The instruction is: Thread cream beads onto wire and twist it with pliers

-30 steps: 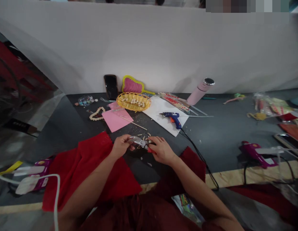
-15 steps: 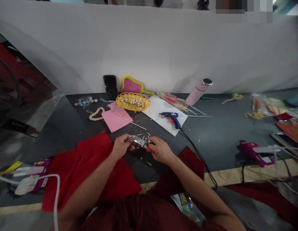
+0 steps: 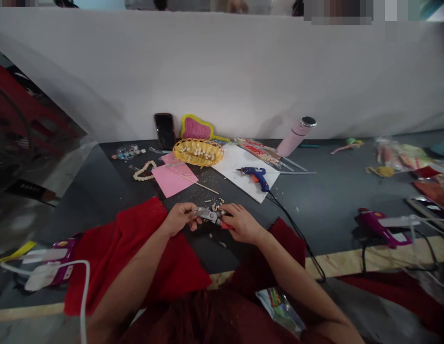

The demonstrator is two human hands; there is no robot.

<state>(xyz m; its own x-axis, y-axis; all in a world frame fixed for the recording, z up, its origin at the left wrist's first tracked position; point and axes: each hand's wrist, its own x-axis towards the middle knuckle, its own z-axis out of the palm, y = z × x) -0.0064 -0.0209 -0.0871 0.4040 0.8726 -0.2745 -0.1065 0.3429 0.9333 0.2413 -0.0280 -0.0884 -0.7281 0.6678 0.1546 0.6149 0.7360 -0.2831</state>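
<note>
Dark grey tabletop [image 3: 325, 200], silver cutters [image 3: 208, 215], red-handled

Head-worn view, facing forward, down at hands [image 3: 242, 224]

At the centre of the frame, the hand cutter [image 3: 209, 215] is smooth, shiny metal with a red, plastic-looking grip [image 3: 227, 225]. Above it, the basket [image 3: 186, 160] is glossy yellow weave, ridged all over; the pink sheet [image 3: 177, 182] is smooth, matt paper. Right of centre, the glue gun [image 3: 257, 175] looks like blue plastic. At upper right, the bottle [image 3: 294, 138] is satin pink with a mirror-bright cap [image 3: 308, 121]. At lower left, the red cloth [image 3: 132, 234] is matt.
</note>
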